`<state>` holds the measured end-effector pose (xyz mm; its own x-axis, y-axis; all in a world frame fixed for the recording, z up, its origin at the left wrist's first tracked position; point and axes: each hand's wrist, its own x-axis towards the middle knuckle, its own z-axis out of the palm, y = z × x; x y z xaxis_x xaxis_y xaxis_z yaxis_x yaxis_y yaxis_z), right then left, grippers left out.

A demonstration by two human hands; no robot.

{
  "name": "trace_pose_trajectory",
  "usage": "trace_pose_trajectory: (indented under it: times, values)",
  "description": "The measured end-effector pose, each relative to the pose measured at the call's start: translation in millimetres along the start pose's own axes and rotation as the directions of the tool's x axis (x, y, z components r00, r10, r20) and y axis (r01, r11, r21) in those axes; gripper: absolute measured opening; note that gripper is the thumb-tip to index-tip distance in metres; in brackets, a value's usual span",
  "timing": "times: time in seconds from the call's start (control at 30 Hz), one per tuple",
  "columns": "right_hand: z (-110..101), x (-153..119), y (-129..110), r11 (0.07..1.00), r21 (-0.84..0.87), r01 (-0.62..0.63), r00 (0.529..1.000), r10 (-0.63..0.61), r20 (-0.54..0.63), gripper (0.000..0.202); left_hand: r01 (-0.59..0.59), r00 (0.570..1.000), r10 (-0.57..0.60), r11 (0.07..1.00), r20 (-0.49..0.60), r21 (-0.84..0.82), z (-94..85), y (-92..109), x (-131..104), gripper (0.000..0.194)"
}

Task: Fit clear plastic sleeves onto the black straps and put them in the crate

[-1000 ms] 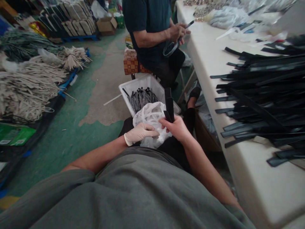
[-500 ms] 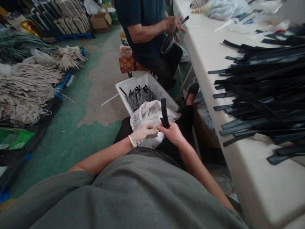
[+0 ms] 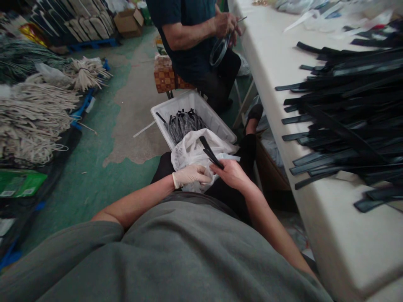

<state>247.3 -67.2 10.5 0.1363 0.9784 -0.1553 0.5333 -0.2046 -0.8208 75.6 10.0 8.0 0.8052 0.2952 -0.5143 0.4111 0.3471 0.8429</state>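
Observation:
My right hand [image 3: 232,173] is closed around a black strip [image 3: 211,152], whose ends point up and to the left. A pale, clear piece also sticks out above its knuckles. My left hand [image 3: 192,175], in a whitish glove, has its fingers curled at the white plastic bag [image 3: 189,146] on my lap; what its fingertips hold, if anything, is hidden. The bag leans against a white bin [image 3: 220,124] holding dark strips [image 3: 182,125]. Many black strips [image 3: 346,96] lie in a pile on the table to the right.
A white table [image 3: 333,235] runs along the right side. Ahead sits a person [image 3: 189,46] handling a looped strip [image 3: 220,50]. Pale cord bundles [image 3: 34,117] lie at the left; a cardboard box [image 3: 128,23] stands further back.
My right hand has tilted the black strip to the left and moved slightly away from my left hand. A pale piece now shows above my right hand. The view has shifted slightly.

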Motion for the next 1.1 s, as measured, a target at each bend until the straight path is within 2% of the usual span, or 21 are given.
trace_pose_trajectory:
  times: [0.1,0.17,0.23,0.3,0.33,0.37,0.43,0.47,0.53,0.57,0.6,0.63,0.67,0.73,0.8,0.87,0.97,1.1]
  values:
    - [6.1,-2.6,-1.6,0.987,0.155,-0.042,0.999,0.042,0.0,0.031,0.036,0.997,-0.041,0.997,0.069,0.074,-5.5,16.2,-4.0,0.014]
    - [12.1,-7.1,0.6,0.926,0.369,-0.082,0.997,0.074,0.035,0.036,0.052,0.998,-0.052,0.999,0.045,-0.001,-16.8,35.4,-6.0,0.017]
    - [19.1,-13.1,5.5,0.823,0.557,-0.113,0.994,0.087,0.073,0.045,-0.009,0.998,0.0,0.988,-0.059,-0.152,-33.7,64.3,-9.8,0.025]
    - [26.2,-19.4,12.0,0.724,0.677,-0.134,0.991,0.102,0.087,0.05,-0.161,0.968,0.114,0.965,-0.223,-0.205,-51.4,103.6,-19.7,0.033]
    - [29.7,-22.4,15.3,0.689,0.709,-0.149,0.989,0.113,0.097,0.05,-0.246,0.936,0.192,0.956,-0.297,-0.158,-58.9,126.2,-28.0,0.037]
    - [32.9,-25.1,18.3,0.665,0.728,-0.163,0.986,0.124,0.108,0.047,-0.332,0.883,0.284,0.941,-0.374,-0.07,-64.8,149.5,-38.5,0.041]
    - [38.3,-30.2,23.0,0.634,0.751,-0.183,0.982,0.151,0.112,0.04,-0.496,0.747,0.481,0.863,-0.459,0.097,-71.5,193.3,-64.1,0.051]
    - [40.2,-32.5,24.6,0.624,0.758,-0.191,0.98,0.169,0.107,0.037,-0.555,0.658,0.575,0.807,-0.487,0.202,-72.9,211.0,-76.9,0.056]
    - [42.2,-36.6,25.7,0.604,0.774,-0.192,0.974,0.211,0.078,0.034,-0.596,0.492,0.704,0.701,-0.513,0.39,-73.7,231.6,-96.2,0.066]
    - [42.0,-38.1,25.2,0.599,0.78,-0.181,0.972,0.228,0.051,0.034,-0.596,0.44,0.731,0.672,-0.522,0.439,-73.6,232.6,-100.2,0.069]
    - [40.9,-39.2,23.7,0.6,0.783,-0.166,0.97,0.244,0.018,0.034,-0.596,0.419,0.726,0.673,-0.546,0.438,-73.2,227.1,-99.6,0.068]
    - [39.1,-39.7,21.2,0.609,0.78,-0.144,0.966,0.256,-0.022,0.035,-0.601,0.434,0.688,0.702,-0.582,0.382,-72.2,215.2,-94.4,0.063]
    - [36.7,-39.6,17.6,0.627,0.77,-0.117,0.961,0.266,-0.071,0.035,-0.603,0.477,0.616,0.748,-0.626,0.276,-70.4,197.6,-85.2,0.055]
    - [30.8,-37.4,7.6,0.684,0.727,-0.061,0.945,0.274,-0.178,0.035,-0.543,0.609,0.358,0.839,-0.707,-0.043,-63.5,150.3,-59.7,0.035]
    - [25.8,-33.0,-4.4,0.751,0.66,-0.014,0.93,0.252,-0.267,0.032,-0.433,0.732,0.048,0.803,-0.68,-0.409,-52.0,97.9,-33.9,0.019]
    - [23.5,-27.4,-15.4,0.817,0.576,0.032,0.92,0.201,-0.337,0.028,-0.343,0.8,-0.15,0.679,-0.58,-0.649,-37.7,53.0,-15.9,0.02]
    - [25.9,-19.7,-25.7,0.903,0.418,0.101,0.909,0.088,-0.408,0.023,-0.252,0.858,-0.251,0.554,-0.448,-0.793,-17.7,13.2,-6.2,0.023]
    - [33.4,-16.1,-28.4,0.967,0.23,0.111,0.92,-0.012,-0.391,0.022,-0.213,0.889,-0.233,0.551,-0.394,-0.807,-4.8,-0.8,-7.3,0.022]
